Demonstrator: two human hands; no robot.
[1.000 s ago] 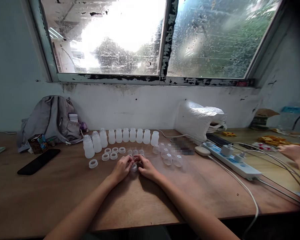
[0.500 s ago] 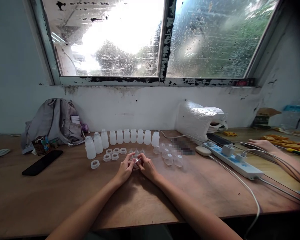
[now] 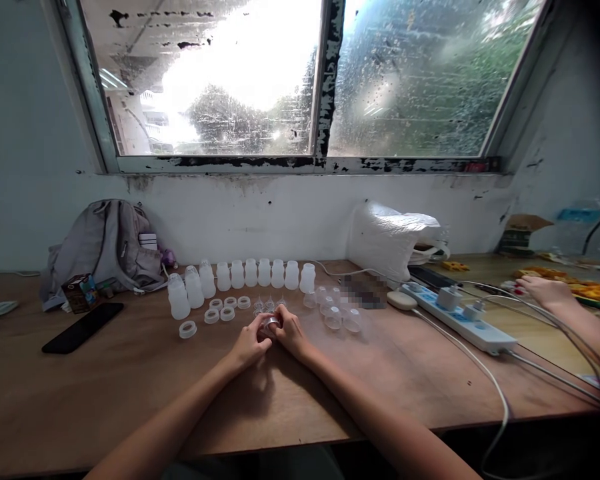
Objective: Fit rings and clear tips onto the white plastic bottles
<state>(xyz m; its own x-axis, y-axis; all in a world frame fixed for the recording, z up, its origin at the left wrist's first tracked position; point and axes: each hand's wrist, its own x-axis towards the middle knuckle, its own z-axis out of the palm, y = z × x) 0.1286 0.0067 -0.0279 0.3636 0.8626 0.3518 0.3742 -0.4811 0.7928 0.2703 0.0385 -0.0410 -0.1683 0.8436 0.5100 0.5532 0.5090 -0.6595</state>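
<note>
So the left hand point(image 3: 251, 341) and right hand point(image 3: 291, 335) are both gripping a small clear piece point(image 3: 271, 324) between their fingers, just in front of those pointy clear parts point(image 3: 259, 304), and imo they'd be doing best pressing gently and evenly.

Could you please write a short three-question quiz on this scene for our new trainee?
1. True or false: the left hand and the right hand are both on one small clear piece.
2. What stands in a row beyond the hands?
A) phones
B) white bottles
C) backpacks
3. Fill in: seen from the camera, the black phone lies to the ____ of the loose rings.

Key: 1. True; 2. B; 3. left.
</note>
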